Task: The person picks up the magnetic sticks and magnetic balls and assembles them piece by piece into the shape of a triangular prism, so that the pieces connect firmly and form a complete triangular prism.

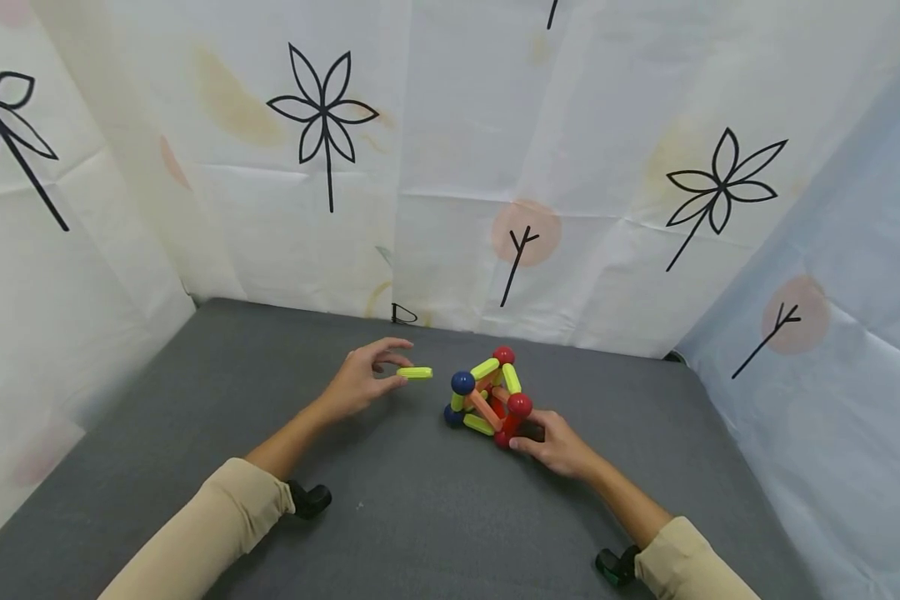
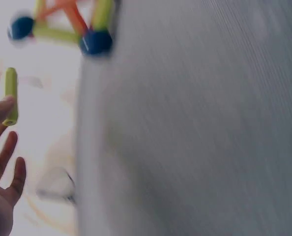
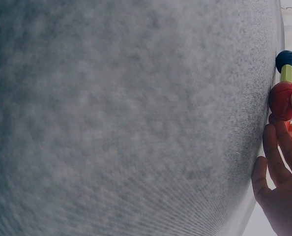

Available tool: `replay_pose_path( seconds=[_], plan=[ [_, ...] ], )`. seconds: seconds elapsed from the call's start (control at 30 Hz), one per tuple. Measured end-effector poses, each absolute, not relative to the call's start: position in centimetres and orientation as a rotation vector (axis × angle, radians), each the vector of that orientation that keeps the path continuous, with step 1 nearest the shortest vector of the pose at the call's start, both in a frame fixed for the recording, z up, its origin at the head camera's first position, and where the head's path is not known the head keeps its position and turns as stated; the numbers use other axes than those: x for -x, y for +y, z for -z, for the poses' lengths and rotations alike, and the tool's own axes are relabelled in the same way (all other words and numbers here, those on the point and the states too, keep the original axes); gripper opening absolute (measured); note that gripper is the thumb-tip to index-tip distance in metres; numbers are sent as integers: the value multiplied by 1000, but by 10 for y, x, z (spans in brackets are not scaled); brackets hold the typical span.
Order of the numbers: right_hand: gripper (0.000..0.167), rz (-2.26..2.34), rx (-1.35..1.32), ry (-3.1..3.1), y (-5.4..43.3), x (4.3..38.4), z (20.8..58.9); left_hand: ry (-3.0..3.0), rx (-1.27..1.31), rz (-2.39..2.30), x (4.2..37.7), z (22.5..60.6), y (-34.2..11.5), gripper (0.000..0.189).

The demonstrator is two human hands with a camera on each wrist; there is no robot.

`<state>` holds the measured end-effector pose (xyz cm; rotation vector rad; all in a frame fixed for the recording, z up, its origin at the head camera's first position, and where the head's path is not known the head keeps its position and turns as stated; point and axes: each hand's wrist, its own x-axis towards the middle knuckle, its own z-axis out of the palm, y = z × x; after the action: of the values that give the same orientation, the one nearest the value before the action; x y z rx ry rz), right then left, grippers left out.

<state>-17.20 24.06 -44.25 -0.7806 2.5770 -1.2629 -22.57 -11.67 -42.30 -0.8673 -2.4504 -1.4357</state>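
My left hand (image 1: 360, 379) pinches a yellow-green building rod (image 1: 416, 373) between thumb and fingertips, its other fingers spread. In the left wrist view the rod (image 2: 11, 91) stands out past the thumb. Just right of it in the head view is a ball-and-rod structure, with yellow-green rods (image 1: 512, 378), orange rods (image 1: 484, 410), blue balls (image 1: 462, 383) and red balls (image 1: 520, 406). My right hand (image 1: 558, 446) grips the structure's near right corner, thumb against a lower red ball (image 3: 282, 101). Fingers behind that corner are partly hidden. A gap separates the held rod from the structure.
The structure sits on a grey table (image 1: 405, 517). A white patterned curtain (image 1: 450, 167) rises along the table's back edge and both sides. Each wrist wears a dark camera strap, the left one (image 1: 310, 500) beside a beige sleeve (image 1: 217, 517).
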Motion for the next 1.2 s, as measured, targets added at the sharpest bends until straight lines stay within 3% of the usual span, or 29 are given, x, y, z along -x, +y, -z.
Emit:
replay_pose_path(
  seconds=[0.2, 0.5, 0.97, 1.2],
  plan=[
    [37, 1271, 801, 2586, 241, 173, 445, -2292, 1135, 1363, 204, 394, -69, 54],
    [37, 1290, 779, 2561, 241, 174, 445, -2335, 1186, 1068, 200, 391, -27, 51],
    [39, 1301, 756, 2548, 239, 174, 445, -2410, 1169, 763, 204, 396, -16, 52],
    [37, 1280, 760, 2568, 239, 175, 446, -2492, 1143, 993, 202, 398, -17, 55]
  ],
)
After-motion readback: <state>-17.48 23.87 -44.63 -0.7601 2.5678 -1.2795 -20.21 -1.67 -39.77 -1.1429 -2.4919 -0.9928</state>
